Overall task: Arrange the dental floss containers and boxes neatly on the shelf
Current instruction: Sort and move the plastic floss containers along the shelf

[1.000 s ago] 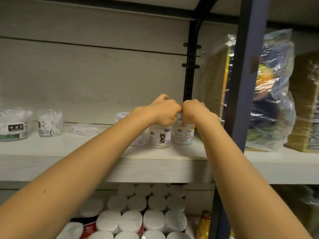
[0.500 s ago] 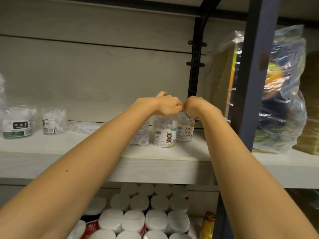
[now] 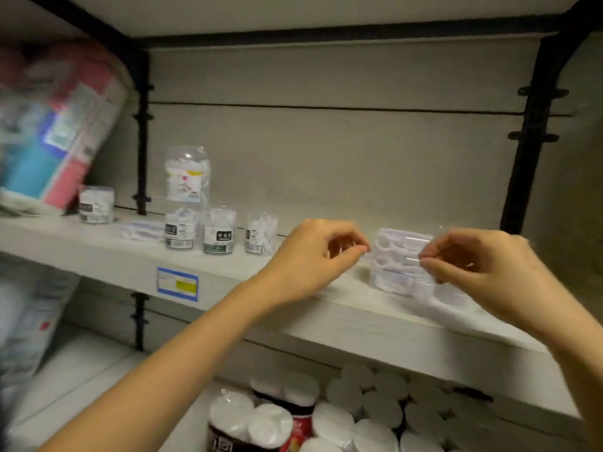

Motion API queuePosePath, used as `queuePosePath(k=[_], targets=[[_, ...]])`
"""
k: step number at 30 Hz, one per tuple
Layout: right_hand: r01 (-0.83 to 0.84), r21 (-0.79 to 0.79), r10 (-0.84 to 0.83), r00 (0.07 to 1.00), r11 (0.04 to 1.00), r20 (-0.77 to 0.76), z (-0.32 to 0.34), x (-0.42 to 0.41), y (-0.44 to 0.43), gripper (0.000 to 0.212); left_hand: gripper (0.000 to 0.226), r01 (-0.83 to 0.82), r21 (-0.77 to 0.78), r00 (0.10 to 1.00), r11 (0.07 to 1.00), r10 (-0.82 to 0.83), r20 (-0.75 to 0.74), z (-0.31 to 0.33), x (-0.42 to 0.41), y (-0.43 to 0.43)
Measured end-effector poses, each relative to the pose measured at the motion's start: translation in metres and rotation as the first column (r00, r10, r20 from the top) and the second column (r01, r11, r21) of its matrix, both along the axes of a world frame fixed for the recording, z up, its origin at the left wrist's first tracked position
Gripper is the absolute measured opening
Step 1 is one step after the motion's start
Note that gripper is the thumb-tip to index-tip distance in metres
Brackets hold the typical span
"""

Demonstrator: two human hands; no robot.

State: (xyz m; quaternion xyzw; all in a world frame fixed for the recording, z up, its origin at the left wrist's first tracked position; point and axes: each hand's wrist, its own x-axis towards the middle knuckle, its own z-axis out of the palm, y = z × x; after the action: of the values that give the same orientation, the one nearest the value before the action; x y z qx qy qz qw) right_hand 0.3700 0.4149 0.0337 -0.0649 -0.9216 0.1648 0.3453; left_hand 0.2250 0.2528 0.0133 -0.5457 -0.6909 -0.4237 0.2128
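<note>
A clear floss pick box (image 3: 399, 261) stands upright on the white shelf (image 3: 326, 324), between my hands. My right hand (image 3: 486, 275) pinches its right edge with thumb and fingers. The curled fingertips of my left hand (image 3: 319, 252) pinch at its left edge. A second clear packet (image 3: 453, 309) lies flat on the shelf under my right hand. Further left stand three small floss jars (image 3: 219, 235) in a row, with a taller clear jar (image 3: 187, 174) stacked on them, a flat packet (image 3: 142, 230) and another jar (image 3: 96, 204).
A big wrapped paper pack (image 3: 49, 125) leans at the far left of the shelf. Black uprights (image 3: 530, 135) frame the bay. A blue price label (image 3: 177, 284) is on the shelf's front edge. Packs of white rolls (image 3: 359, 415) fill the shelf below.
The view has swung left along the shelf. My hands have left the two cartoon-labelled jars by the black upright, spread apart, and now hold a clear floss pick box.
</note>
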Motion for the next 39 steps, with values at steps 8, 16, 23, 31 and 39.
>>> queuePosePath(k=[8, 16, 23, 31, 39], targets=[[-0.176, -0.204, 0.190, 0.981, 0.963, 0.049, -0.025, -0.091, -0.090, 0.003, 0.010, -0.049, 0.021, 0.991, 0.999, 0.046, 0.125, -0.022, -0.078, -0.137], [-0.211, -0.357, 0.210, 0.977, 0.910, -0.040, -0.012, -0.200, -0.188, 0.004, 0.011, -0.115, 0.050, 0.988, 0.992, 0.110, 0.105, -0.009, -0.165, -0.239], [-0.175, -0.328, 0.117, 0.975, 0.928, -0.189, 0.035, -0.267, -0.220, 0.039, 0.032, -0.112, 0.195, 0.968, 0.974, 0.063, 0.243, 0.038, -0.227, -0.225], [-0.141, -0.489, 0.134, 0.990, 0.861, -0.050, 0.039, -0.284, -0.211, 0.052, 0.044, 0.093, 0.081, 0.842, 0.992, -0.122, 0.526, 0.046, -0.256, -0.188], [-0.231, -0.469, 0.166, 0.970, 0.852, -0.177, 0.050, -0.265, -0.216, 0.057, 0.045, 0.104, 0.229, 0.854, 0.968, -0.205, 0.478, 0.063, -0.242, -0.194]])
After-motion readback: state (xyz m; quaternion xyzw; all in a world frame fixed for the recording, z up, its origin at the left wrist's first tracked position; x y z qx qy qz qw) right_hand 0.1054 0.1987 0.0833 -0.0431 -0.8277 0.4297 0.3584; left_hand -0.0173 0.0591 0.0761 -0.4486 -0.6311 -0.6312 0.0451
